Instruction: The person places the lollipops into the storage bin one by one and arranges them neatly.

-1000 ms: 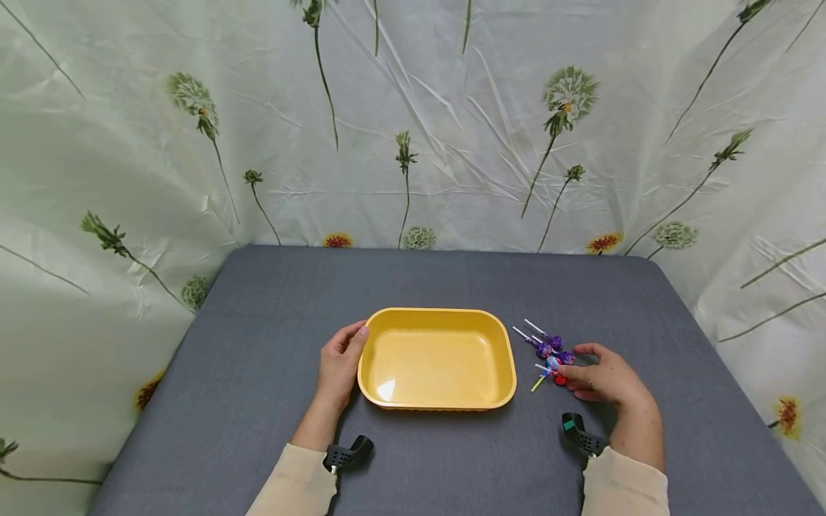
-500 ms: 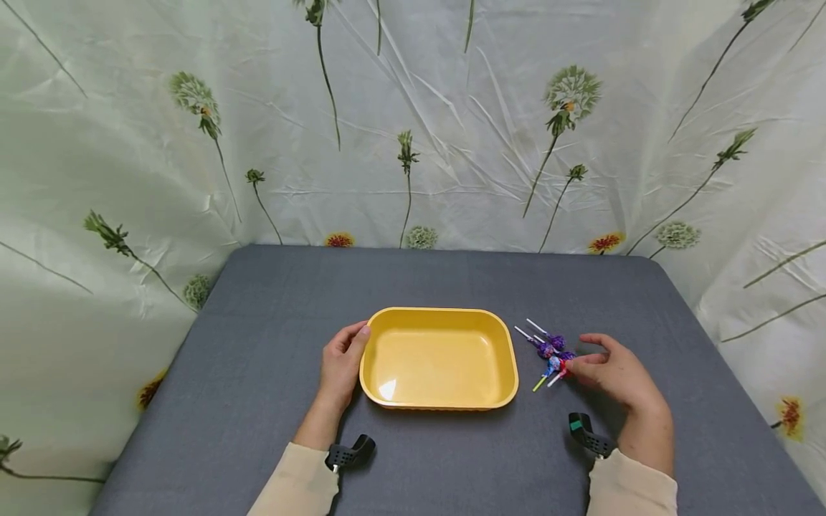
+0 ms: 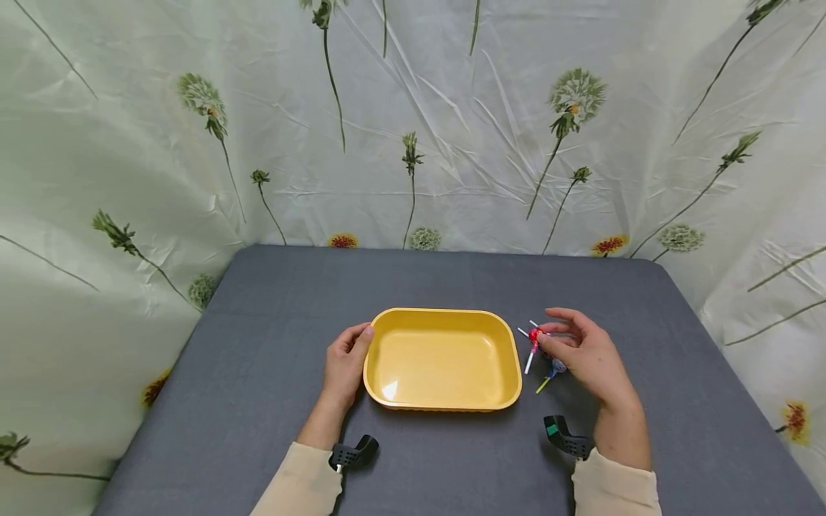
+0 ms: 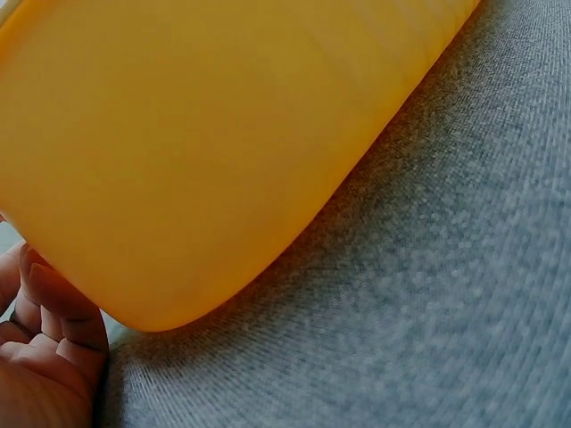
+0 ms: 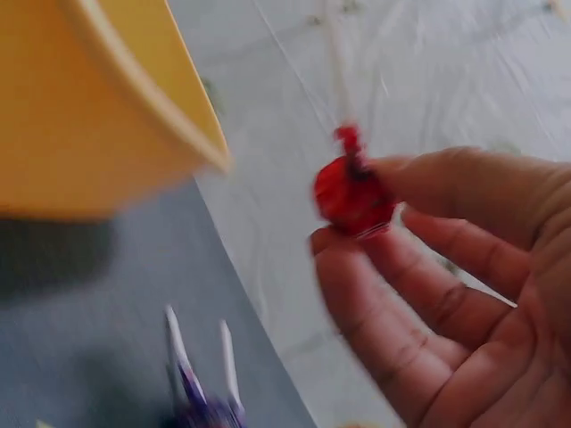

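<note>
My left hand (image 3: 343, 362) grips the left end of a yellow plastic tray (image 3: 445, 362), with the thumb over its rim and the fingers outside. In the left wrist view, curled fingers (image 4: 53, 308) show beside the tray's rounded corner. Thumb and fingertips of my right hand (image 3: 596, 358) pinch a red-wrapped lollipop (image 5: 352, 196), raised near the tray's right side, its white stick pointing away from the palm. Beneath this hand lie a blue-wrapped lollipop (image 3: 556, 368) with a yellow-green stick and purple-wrapped lollipops (image 5: 205, 415) with white sticks, partly hidden by the hand.
Dark grey cloth covers the table (image 3: 290, 301). A pale curtain (image 3: 477, 143) printed with dandelions hangs behind and along both sides. Black camera mounts (image 3: 353, 453) jut inward from both wrists over the table's near part.
My right hand took the red lollipop from the pile, lifted it and brought it left toward the tray, its stick swinging round. The left hand keeps its grip on the tray.
</note>
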`<state>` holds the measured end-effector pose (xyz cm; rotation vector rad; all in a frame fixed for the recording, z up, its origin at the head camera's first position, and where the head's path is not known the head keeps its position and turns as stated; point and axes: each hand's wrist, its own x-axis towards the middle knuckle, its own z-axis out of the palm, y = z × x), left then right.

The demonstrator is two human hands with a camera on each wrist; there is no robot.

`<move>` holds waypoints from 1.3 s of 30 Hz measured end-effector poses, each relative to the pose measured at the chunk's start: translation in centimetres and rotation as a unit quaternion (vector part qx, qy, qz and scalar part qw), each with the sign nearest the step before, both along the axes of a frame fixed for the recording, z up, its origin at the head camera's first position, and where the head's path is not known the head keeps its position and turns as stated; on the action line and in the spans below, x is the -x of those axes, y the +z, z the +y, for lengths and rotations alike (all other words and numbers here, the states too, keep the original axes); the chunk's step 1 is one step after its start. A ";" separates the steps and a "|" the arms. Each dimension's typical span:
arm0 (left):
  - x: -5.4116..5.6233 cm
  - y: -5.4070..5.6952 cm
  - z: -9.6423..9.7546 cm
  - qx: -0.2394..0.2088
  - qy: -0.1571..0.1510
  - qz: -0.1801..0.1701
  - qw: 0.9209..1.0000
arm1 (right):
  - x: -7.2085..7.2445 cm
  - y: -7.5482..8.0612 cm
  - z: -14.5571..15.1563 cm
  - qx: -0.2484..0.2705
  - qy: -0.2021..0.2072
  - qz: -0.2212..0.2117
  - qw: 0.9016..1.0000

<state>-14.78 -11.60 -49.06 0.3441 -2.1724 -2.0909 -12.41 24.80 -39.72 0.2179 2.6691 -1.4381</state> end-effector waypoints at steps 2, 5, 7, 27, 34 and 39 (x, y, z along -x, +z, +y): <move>0.0 0.0 0.0 -0.002 0.000 0.002 1.000 | 0.2 0.1 -1.1 0.001 0.006 0.013 1.000; 0.0 0.0 0.0 -0.003 0.002 0.002 1.000 | 0.5 0.0 -2.8 -0.001 0.022 0.033 0.999; 0.0 0.0 -0.1 -0.004 0.002 0.003 1.000 | 0.7 -0.1 -3.8 0.002 0.033 0.040 0.999; -0.1 0.1 0.0 -0.002 -0.001 0.001 1.000 | 3.0 -1.4 -13.4 0.066 0.139 0.035 0.988; -0.1 0.0 0.0 -0.001 0.000 -0.002 1.000 | 3.6 -1.5 -17.0 -0.004 0.179 0.029 0.983; -0.2 0.0 -0.1 -0.001 -0.001 0.000 1.000 | 4.3 -1.0 -19.0 -0.059 0.214 0.037 0.974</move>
